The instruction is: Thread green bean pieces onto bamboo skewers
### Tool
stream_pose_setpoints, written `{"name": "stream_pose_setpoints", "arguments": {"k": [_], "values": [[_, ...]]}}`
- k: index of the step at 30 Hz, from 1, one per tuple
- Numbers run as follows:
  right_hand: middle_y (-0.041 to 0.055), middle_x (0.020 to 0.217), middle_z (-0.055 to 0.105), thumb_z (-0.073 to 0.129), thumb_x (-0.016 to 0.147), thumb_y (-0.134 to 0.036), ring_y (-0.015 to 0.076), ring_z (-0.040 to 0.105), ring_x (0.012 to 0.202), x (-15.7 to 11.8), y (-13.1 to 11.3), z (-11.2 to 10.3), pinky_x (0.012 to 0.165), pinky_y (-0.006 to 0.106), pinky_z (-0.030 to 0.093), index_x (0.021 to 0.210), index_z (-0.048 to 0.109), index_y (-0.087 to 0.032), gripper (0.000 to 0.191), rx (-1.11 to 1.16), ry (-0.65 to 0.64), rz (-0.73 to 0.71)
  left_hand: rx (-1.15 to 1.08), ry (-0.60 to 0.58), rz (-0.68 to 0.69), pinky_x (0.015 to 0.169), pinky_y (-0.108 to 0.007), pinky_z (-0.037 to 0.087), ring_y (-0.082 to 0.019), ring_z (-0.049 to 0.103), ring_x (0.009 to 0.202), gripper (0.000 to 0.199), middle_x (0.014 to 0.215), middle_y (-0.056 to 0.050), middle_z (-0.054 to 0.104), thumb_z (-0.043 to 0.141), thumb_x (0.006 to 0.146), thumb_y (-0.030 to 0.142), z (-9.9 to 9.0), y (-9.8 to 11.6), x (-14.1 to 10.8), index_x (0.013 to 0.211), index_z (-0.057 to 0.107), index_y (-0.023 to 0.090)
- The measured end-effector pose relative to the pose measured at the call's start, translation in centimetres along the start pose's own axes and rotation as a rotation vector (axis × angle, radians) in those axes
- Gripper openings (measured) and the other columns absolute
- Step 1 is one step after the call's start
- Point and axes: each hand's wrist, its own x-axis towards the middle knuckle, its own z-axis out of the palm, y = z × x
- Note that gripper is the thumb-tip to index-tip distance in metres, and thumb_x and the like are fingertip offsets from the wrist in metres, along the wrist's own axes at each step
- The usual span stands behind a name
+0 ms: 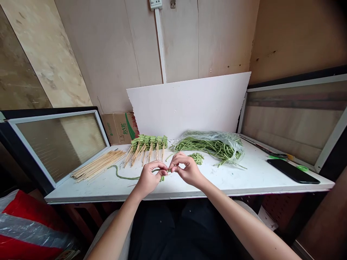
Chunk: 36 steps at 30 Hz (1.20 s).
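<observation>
A long green bean (pixel 126 177) trails in a curve over the white tabletop to my left hand (pixel 151 177), whose thumb and forefinger pinch it. My right hand (pixel 187 169) pinches the bean's end close to the left fingertips, so the two hands almost touch. Under the fingers lie a few short cut bean pieces (pixel 162 178). Just beyond my right hand is a small heap of bean ends (pixel 197 157). Behind my left hand, bean skewers (pixel 149 142) are stacked in a row, their bare stick ends pointing toward me.
Loose bamboo sticks (pixel 100 165) lie at the left. A clear plastic bag of long beans (pixel 211 146) rests at the back right. A black phone (pixel 292 170) lies near the right edge. A cardboard box (pixel 119 128) and a white board (pixel 187 106) stand behind.
</observation>
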Motion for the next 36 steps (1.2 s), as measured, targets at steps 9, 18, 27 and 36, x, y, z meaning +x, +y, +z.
{"name": "stream_pose_setpoints", "arguments": {"k": [9,18,27,36], "values": [[0.0084,0.09,0.072,0.08,0.09,-0.05,0.0242,0.062,0.095,0.5,3.7,-2.9,0.077,0.033,0.048,0.091,0.084,-0.022,0.028,-0.181,-0.063,0.223,-0.074,0.001,-0.131,0.071,-0.029,0.056,-0.016,0.07,0.069,0.025,0.08,-0.006,0.073,0.074,0.094,0.039,-0.7,-0.9,0.3,0.093,0.076,0.014],[0.0065,0.091,0.08,0.079,0.081,-0.021,0.0225,0.071,0.086,-1.6,9.3,-6.4,0.074,0.028,0.049,0.09,0.086,-0.021,0.011,-0.511,-0.617,0.564,-0.115,-0.027,-0.177,0.069,-0.03,0.057,-0.017,0.07,0.069,0.033,0.085,-0.009,0.076,0.076,0.092,0.046,-0.4,-0.9,0.4,0.095,0.077,0.013],[0.0088,0.103,0.082,0.065,0.09,-0.019,0.0226,0.075,0.091,-1.1,8.5,-6.7,0.078,0.028,0.054,0.102,0.084,-0.021,0.023,-0.521,-0.626,0.658,-0.107,-0.049,-0.171,0.074,-0.031,0.058,-0.017,0.071,0.074,0.03,0.088,-0.01,0.076,0.071,0.096,0.044,-0.2,-0.5,0.2,0.095,0.077,0.014],[0.0057,0.105,0.081,0.09,0.074,-0.043,0.0242,0.074,0.094,0.4,3.7,-6.5,0.074,0.028,0.052,0.107,0.082,-0.024,0.038,-0.443,-0.749,0.633,-0.172,-0.067,-0.254,0.072,-0.03,0.055,-0.016,0.069,0.071,0.034,0.089,-0.007,0.074,0.073,0.096,0.043,-0.1,-0.9,0.2,0.116,0.071,0.015]]}}
